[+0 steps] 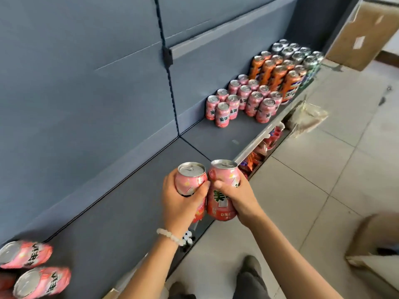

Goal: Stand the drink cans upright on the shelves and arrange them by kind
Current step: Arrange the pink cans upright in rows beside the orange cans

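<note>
While arms reach forward, left hand (pixel 181 199) and right hand (pixel 239 196) each grip pink can (pixel 190 178)

Toppled pink cans (pixel 32 270) blurred, cut off at bottom-left edge.
</note>
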